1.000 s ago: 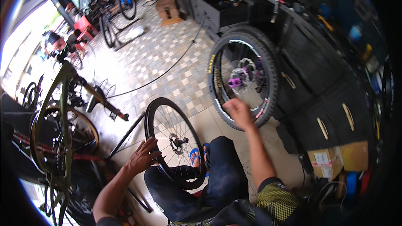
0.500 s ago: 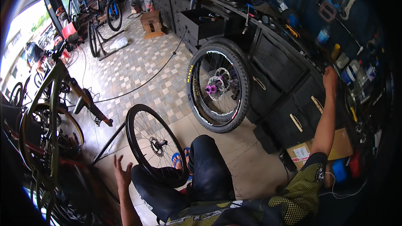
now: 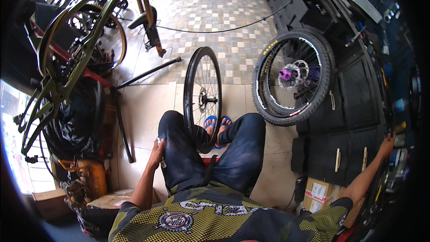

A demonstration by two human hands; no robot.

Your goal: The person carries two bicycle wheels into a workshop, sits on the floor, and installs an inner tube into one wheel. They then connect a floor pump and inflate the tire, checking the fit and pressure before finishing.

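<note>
A black bicycle wheel (image 3: 190,85) with a deep rim, spokes, a hub and a disc rotor stands upright between my knees, its lower part by my feet in blue sandals. Neither hand touches it. My left hand (image 3: 155,153) rests at the outer side of my left thigh, fingers stretched along the trouser leg. Far to the right, my right hand (image 3: 385,147) reaches to the workbench edge beside bottles and small items. Its fingers look closed, but what they hold is too small to make out.
Two knobby-tyred wheels (image 3: 328,80) lean together against black cabinets (image 3: 354,89) on my right. At left, a green bike frame (image 3: 85,58) hangs over a stand whose black leg (image 3: 123,130) crosses the floor. Cardboard boxes (image 3: 320,192) sit low beside me.
My view has turned right and down. My left hand has moved from the air beside the wheel down onto my thigh. The wheel stands more upright. My right arm still reaches to the bench.
</note>
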